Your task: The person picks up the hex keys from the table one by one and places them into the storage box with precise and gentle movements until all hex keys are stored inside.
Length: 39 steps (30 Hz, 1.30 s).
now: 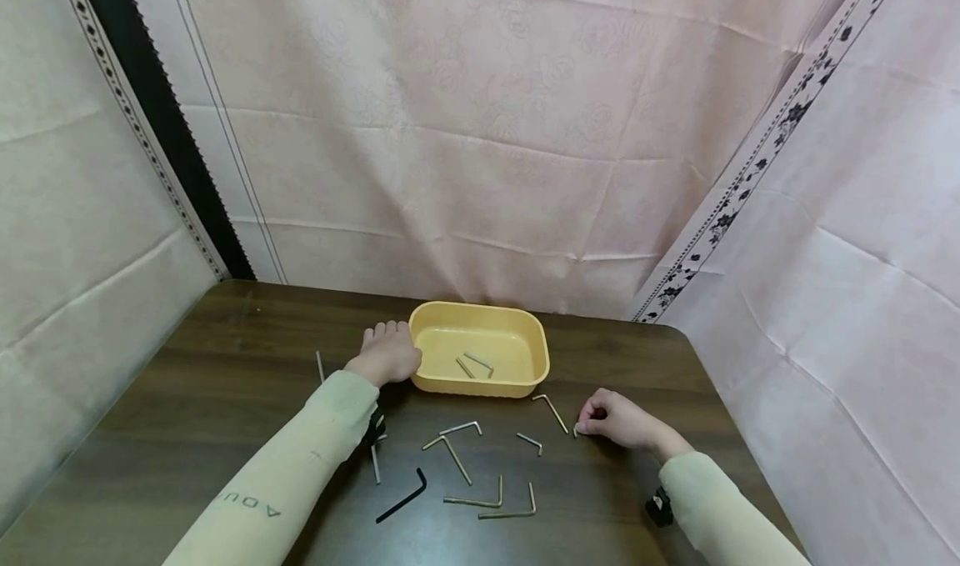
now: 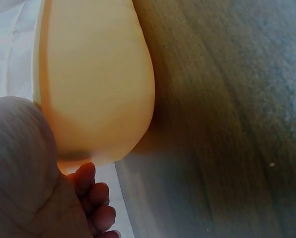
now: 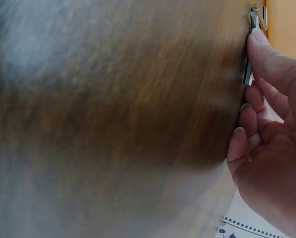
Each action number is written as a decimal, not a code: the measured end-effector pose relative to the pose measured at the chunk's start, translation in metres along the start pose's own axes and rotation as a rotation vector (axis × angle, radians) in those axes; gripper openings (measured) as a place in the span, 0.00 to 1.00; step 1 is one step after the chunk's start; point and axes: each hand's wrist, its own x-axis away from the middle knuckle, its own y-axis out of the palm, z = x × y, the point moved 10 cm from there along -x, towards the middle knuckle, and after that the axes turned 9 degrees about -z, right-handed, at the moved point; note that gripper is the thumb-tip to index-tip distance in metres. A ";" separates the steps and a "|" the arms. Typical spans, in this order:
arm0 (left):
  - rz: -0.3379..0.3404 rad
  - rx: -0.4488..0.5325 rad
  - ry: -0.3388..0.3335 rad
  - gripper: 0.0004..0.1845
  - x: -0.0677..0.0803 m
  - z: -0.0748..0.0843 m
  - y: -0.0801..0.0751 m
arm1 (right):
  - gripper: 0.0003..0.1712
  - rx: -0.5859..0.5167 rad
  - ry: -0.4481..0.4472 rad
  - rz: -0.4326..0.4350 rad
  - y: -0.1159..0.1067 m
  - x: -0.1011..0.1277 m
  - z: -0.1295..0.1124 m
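A yellow plastic tray stands at the back middle of the dark wooden table, with two silver hex keys inside. My left hand rests against the tray's left end. In the left wrist view its fingers lie loosely curled beside the tray wall. My right hand lies on the table to the right front of the tray. It pinches a small silver hex key that still lies on the wood. In the right wrist view my index fingertip sits on that key.
Several silver hex keys lie loose in front of the tray, such as a long key and a flat key. A black hex key lies nearer me and a thin one at the left. Pink cloth walls surround the table.
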 end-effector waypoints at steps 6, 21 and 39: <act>-0.001 -0.001 0.006 0.30 0.001 0.000 0.001 | 0.07 -0.018 0.019 -0.035 -0.003 -0.001 0.001; -0.003 0.012 -0.005 0.31 0.000 0.000 0.000 | 0.12 -0.051 0.027 0.239 -0.061 -0.011 -0.030; 0.001 0.018 0.010 0.31 -0.001 -0.002 0.002 | 0.08 -0.041 -0.103 0.296 -0.045 -0.084 -0.128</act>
